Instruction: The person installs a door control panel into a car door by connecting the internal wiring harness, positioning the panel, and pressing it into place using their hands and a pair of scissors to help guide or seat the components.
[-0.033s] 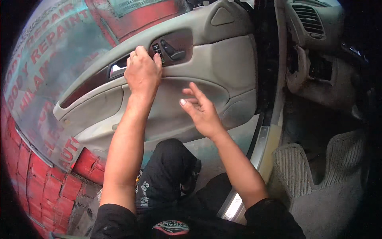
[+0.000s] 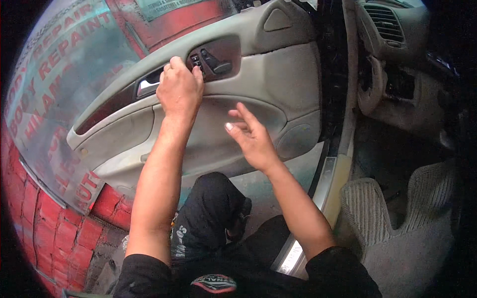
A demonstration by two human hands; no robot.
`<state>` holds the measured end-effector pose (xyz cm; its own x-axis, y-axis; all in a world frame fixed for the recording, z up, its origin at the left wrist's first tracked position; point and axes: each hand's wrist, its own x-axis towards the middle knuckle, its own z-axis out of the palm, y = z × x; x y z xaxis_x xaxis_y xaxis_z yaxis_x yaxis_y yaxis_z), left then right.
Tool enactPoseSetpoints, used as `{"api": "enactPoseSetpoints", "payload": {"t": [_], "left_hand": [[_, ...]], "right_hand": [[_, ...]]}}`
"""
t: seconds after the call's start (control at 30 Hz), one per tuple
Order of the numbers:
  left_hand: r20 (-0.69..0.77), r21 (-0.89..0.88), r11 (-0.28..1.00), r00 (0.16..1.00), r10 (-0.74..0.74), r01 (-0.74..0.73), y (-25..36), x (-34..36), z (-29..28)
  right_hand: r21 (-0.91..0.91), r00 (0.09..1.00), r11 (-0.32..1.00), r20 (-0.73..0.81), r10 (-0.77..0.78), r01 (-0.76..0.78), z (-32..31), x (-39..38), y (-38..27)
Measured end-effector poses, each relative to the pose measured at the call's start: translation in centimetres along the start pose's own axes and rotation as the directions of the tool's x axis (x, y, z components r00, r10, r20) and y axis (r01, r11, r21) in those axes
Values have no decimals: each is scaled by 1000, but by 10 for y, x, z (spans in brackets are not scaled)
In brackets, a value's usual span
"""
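1. I see the left hand (image 2: 180,92) at the switch panel (image 2: 227,48) on the car door (image 2: 278,74), covering its edge; its grip is hidden, so I can't tell whether it holds anything.
2. My right hand (image 2: 253,141) hangs open.
3. The door handle (image 2: 147,88) is partly covered.

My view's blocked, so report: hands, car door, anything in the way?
Left hand at door switches, grip partly hidden. Right hand open, holding nothing. Car door standing open; left hand hides part of its inner side.
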<state>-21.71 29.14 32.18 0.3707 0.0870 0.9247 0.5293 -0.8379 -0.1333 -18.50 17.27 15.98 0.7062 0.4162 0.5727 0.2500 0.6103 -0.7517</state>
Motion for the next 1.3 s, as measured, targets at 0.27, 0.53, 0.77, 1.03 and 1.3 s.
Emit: {"api": "enactPoseSetpoints", "payload": {"t": [0.27,0.53,0.77,1.03,1.3], "left_hand": [[50,-12,997,996,-71,72,8,11,2],[122,-6,993,986,-113,115,10,18,-4],[81,-36,997,995,-60,63,7,19,-5],[92,0,996,992,-84,85,10,20,-3],[130,18,995,986,-102,101,10,23,-5]], "right_hand": [[59,998,997,35,43,-45,8,1,8],[50,999,998,27,-47,46,-1,29,-7],[156,995,988,96,-3,-12,10,57,-22],[376,990,921,126,59,-103,6,55,-24],[325,962,923,240,129,-205,-14,54,-38]]}}
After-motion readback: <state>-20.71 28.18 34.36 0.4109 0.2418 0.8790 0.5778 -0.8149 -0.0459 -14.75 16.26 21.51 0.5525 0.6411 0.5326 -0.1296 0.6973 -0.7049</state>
